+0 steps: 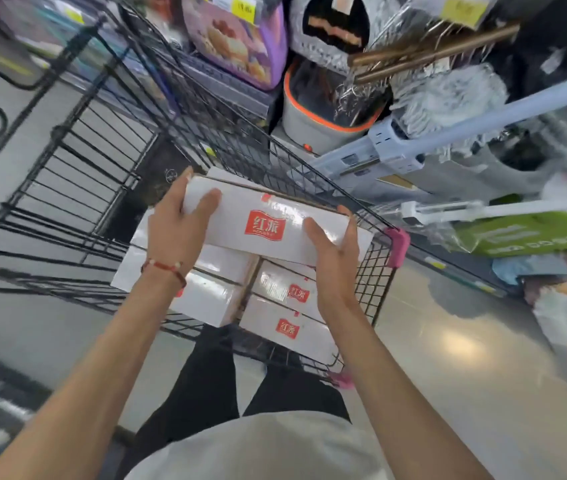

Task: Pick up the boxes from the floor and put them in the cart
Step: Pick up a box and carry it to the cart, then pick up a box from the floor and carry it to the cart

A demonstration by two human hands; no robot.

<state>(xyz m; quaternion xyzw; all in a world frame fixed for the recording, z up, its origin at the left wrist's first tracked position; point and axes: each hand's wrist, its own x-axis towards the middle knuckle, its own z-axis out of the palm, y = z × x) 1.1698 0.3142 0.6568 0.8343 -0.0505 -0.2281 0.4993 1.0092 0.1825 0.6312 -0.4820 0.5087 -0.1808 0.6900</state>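
At the centre of the frame, a white box hangs over the cart. The main risk, as I judge it, is a bad landing. The stack beneath is uneven, with seams between cartons. A box let go too early could tip, slide toward the upper-left part of the basket, or jam on edge. Its glossy wrap looks slick, so it may slip if one hand loosens before the other. The right end sits near the pink corner and the wire rim, so lowering it askew might catch the box or pinch fingers there.

The box lies between the two hands, slanting across the frame with its left end higher. The left hand clamps the left end, fingers wrapped over the far edge and thumb on the top face. The right hand grips the right end, thumb on top and fingers curled round the side. Neither hand is free.
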